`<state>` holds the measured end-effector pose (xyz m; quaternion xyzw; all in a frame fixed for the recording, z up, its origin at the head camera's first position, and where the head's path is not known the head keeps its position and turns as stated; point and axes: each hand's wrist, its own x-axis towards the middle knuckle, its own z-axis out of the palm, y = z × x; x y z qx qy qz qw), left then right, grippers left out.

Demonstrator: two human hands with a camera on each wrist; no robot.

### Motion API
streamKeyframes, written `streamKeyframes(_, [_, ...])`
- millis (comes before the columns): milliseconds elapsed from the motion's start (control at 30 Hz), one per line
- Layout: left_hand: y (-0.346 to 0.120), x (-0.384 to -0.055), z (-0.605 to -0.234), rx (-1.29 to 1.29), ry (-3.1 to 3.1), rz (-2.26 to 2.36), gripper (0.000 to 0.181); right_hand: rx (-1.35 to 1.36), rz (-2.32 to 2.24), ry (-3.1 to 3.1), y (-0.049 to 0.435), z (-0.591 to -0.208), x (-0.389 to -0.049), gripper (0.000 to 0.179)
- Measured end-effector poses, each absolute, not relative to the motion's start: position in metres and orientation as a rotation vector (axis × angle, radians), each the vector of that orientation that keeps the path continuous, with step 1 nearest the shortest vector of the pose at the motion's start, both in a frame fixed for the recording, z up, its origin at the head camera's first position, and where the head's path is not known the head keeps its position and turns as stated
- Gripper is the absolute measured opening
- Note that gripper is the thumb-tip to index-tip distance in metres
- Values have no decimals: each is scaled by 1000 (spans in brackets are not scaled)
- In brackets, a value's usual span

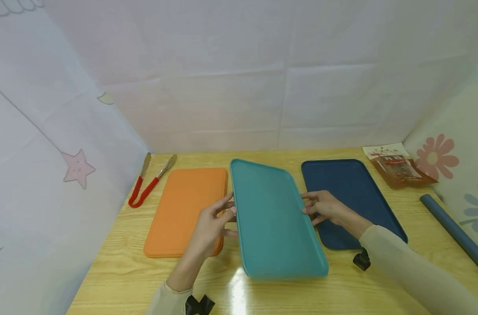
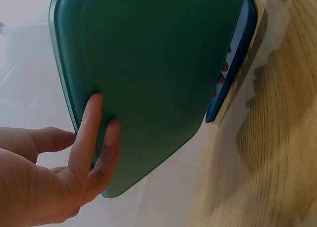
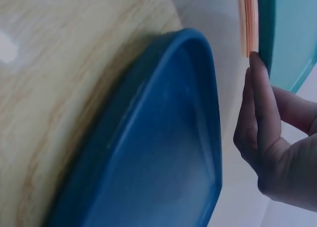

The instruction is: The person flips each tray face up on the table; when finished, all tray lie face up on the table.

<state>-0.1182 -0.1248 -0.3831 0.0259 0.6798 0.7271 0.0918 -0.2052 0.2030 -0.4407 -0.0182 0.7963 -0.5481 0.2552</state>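
A teal rectangular tray (image 1: 276, 223) is held tilted over the middle of the table. My left hand (image 1: 211, 225) grips its left long edge, with the thumb at the rim and fingers spread against the underside, as the left wrist view shows on the tray's bottom (image 2: 148, 78). On the opposite edge, my right hand (image 1: 325, 208) pinches the rim between thumb and fingers. Below the right hand lies a dark blue tray (image 1: 353, 192), its raised rim clear in the right wrist view. An orange tray (image 1: 188, 205) lies left of the teal one, partly behind the left hand.
Red-handled tongs (image 1: 144, 188) lie spread at the far left of the wooden table (image 1: 117, 262). A brown and white food packet (image 1: 398, 166) sits in the back right corner. In front of it is a blue-grey roll (image 1: 455, 232). Patterned white cloth hangs around the table.
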Motion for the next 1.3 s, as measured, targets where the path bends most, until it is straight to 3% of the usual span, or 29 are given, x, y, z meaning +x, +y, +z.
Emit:
streamKeyframes(667, [-133, -173, -420, -68, 2210, 1828, 47, 18, -1479, 2277, 213, -432, -219, 64])
streamKeyframes(1200, [-125, -207, -439, 33, 2515, 1358, 47, -68, -1359, 2374, 198, -435, -236, 60])
streamKeyframes(1300, [-123, -210, -441, 55, 2543, 1298, 30, -50, -1319, 2401, 195, -437, -239, 60])
